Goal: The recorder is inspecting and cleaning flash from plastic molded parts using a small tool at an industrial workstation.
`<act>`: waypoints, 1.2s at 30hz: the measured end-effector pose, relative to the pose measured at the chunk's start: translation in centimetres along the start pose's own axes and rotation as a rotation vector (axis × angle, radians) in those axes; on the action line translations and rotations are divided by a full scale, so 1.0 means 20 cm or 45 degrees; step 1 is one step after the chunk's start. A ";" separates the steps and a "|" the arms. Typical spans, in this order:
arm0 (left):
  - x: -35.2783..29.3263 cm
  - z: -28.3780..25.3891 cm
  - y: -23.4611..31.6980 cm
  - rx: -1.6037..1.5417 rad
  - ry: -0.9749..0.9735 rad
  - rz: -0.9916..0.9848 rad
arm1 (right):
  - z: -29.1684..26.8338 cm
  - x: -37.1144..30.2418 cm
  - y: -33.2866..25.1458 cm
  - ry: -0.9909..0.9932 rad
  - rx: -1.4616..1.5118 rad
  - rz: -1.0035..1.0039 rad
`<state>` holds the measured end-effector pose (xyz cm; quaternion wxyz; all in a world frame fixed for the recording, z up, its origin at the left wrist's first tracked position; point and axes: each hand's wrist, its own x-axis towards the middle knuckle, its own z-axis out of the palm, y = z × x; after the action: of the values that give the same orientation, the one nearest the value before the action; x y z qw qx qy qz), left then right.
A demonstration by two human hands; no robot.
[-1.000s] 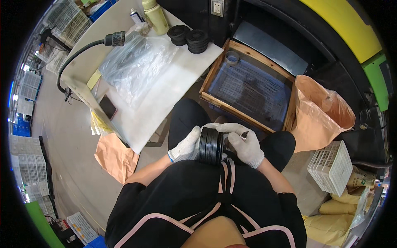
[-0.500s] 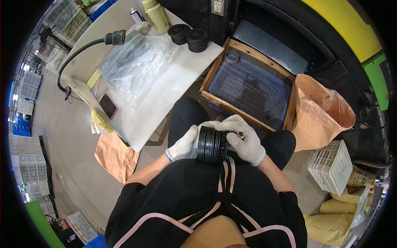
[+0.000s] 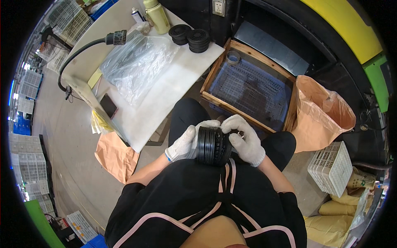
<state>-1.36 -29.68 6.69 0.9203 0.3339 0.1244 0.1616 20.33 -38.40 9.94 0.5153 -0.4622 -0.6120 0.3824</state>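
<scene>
A stack of black ribbed plastic discs (image 3: 211, 146) lies on its side in my lap, against my black top. My gloved left hand (image 3: 184, 144) is wrapped round its left side and far edge. At the stack's right end is my gloved right hand (image 3: 247, 144), thumb and fingers curled together. A small dark, shiny thing (image 3: 240, 134) shows between that thumb and forefinger; its kind is too small to tell. The right fingertips are close to the discs' upper right edge; whether they touch, I cannot tell.
On the white table (image 3: 153, 107) at the left lie clear plastic bags (image 3: 140, 62), a phone (image 3: 108, 106) and two stacks of black discs (image 3: 198, 40). Ahead stands a wood-framed tray (image 3: 248, 82) with a tape roll (image 3: 233, 57). Right are a paper bag (image 3: 314, 120) and white crate (image 3: 331, 167).
The right hand has shifted slightly away from the stack's end, uncovering more of the rightmost disc. That disc now sits tilted a little farther right. The left hand stays about where it was.
</scene>
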 end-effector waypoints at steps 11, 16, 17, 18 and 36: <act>0.00 0.05 0.01 0.046 0.120 -0.037 | -0.01 0.03 -0.06 -0.105 -0.085 0.035; 0.00 0.04 0.01 0.064 0.132 -0.036 | 0.00 0.03 -0.07 -0.095 -0.084 0.027; 0.00 0.04 0.00 0.064 0.132 -0.036 | 0.01 0.02 -0.08 -0.048 -0.101 0.036; 0.00 0.03 0.00 0.062 0.118 -0.014 | 0.01 0.02 -0.08 0.000 -0.117 0.046; -0.02 0.01 0.00 0.037 0.016 0.034 | 0.00 0.06 -0.09 -0.153 -0.040 -0.020</act>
<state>-1.78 -29.90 6.93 0.9124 0.3477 0.1281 0.1740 19.97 -37.81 12.05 0.4733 -0.4417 -0.6514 0.3957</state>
